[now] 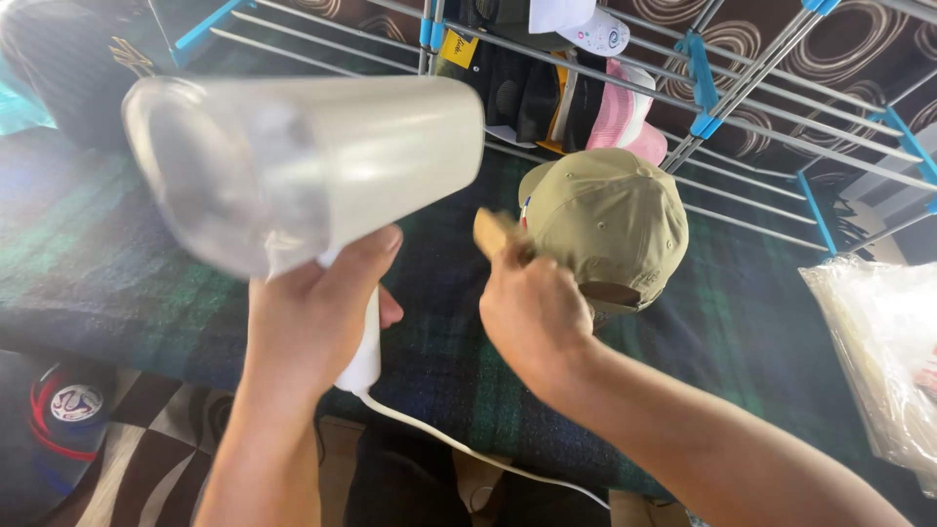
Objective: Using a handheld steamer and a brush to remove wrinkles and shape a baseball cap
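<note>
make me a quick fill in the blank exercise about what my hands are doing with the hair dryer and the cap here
1. The left hand grips a white ____ by its handle.
2. The right hand holds a small wooden brush against a ____ cap.
3. The white cord trails from the handle's ____ end.
4. The plaid blanket is dark blue and ____.

Missing words: hair dryer; khaki; bottom; green

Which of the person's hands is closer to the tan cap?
The right hand. It is up against the tan cap, gripping a small wooden piece at the cap's edge. The left hand is off to the cap's left, holding a white hair dryer.
</note>
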